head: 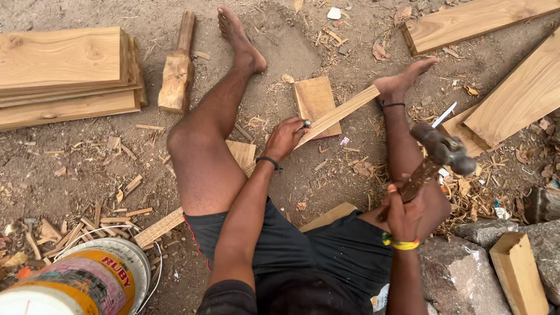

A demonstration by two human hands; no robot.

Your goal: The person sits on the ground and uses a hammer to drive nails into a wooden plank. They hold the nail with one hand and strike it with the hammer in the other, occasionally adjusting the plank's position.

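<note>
Fingers (pixel 294 129) pinch nail (pixel 307 123) (right fist (pixel 403 214) grips hammer (pixel 440 153)).

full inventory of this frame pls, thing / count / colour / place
wooden strip: 1, pale, centre, left hand at one end, right foot at the other
small board: 1, tan, under the strip
hammer: 1, dark metal head, wooden handle, raised at right
wooden mallet: 1, tan, top left of centre
plank stack: 1 stack, light wood, top left
planks: several, light wood, top right
bucket: 1, white with yellow and pink label, bottom left
offcuts: many, pale, left on the ground
stones: a few, grey, bottom right
wooden block: 1, tan, on the stones
left hand: pins a nail on the strip
right hand: grips the hammer
</note>
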